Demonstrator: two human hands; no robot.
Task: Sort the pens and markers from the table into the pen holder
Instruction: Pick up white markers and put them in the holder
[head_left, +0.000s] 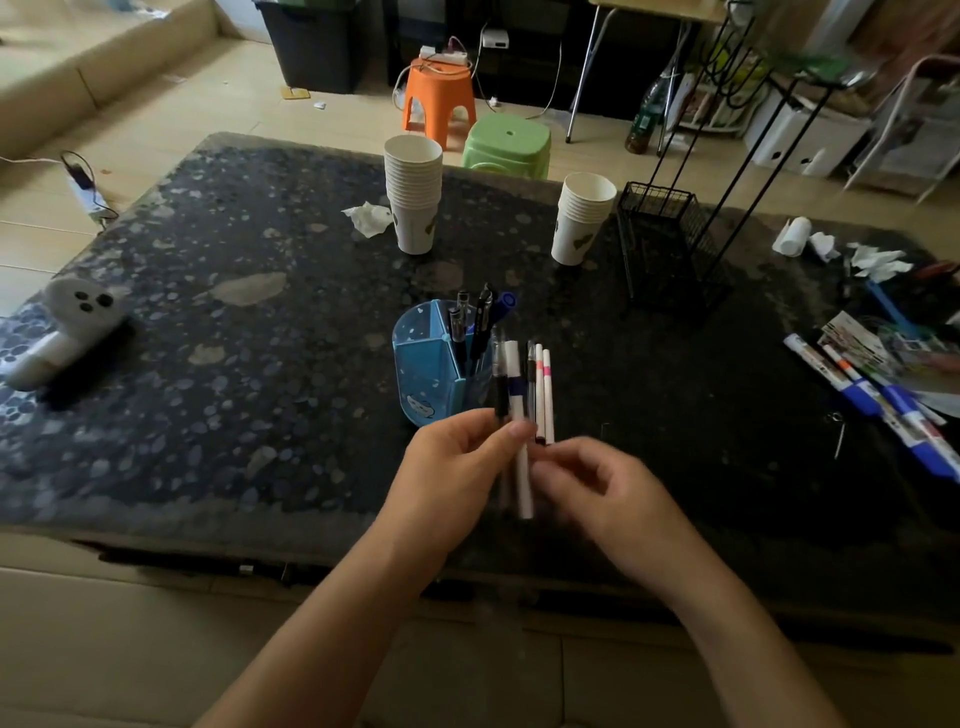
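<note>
two hands hold a bunch of pens by the blue holder

head view: the left hand (457, 457) is closed around a bunch of pens (522, 395). the thumb presses on them from the front, and the pens stand almost straight up. one white pen (523, 483) hangs lower than the others, down between the two hands. the right hand (597, 483) is just beside the bunch with its fingers curled in. it looks like the fingertips touch the bottom of the pens, but the hand is blurry, so i cannot tell if it grips them.

the blue pen holder (431, 369) stands on the dark table (234, 364), just behind the bunch and a little to the left. a few black pens and a blue marker (501, 306) already stick out of its right part.

more markers (862, 395) lie on the table far to the right, next to some papers. two stacks of paper cups (414, 192) stand farther back, and a black wire basket (670, 244) stands near the right stack.
</note>
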